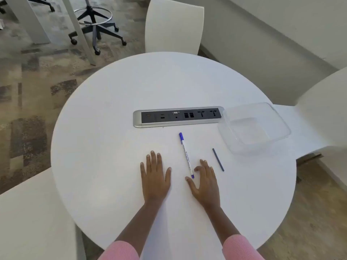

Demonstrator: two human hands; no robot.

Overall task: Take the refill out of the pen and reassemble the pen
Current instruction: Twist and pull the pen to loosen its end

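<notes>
— White plastic barrel, blue cap: the pen (185,155) lies whole on the round counter (105,113), between the two hands, cap pointing toward twelve o'clock. The dark refill (218,159) lies apart from it, at three o'clock of the pen.

— So which step is this?

— By my reading, the last one. The refill is out and the pen looks put together again. The left hand (155,177) rests flat, fingers spread, gripping nothing. The right hand (204,182) is open too, fingers loosely curled, its thumb just beside the pen's near tip; I cannot tell whether it touches.

— What does the next move call for?

— Little, I judge: either lifting the hands away, or, if the pen needs checking, pinching the barrel near its tip with the right hand.

— Anything in the way?

— Nothing close. A clear plastic tub (253,128) sits at two o'clock, its corner overlapping the end of the grey socket strip (178,117) at twelve. White chairs (174,25) ring the counter.
</notes>
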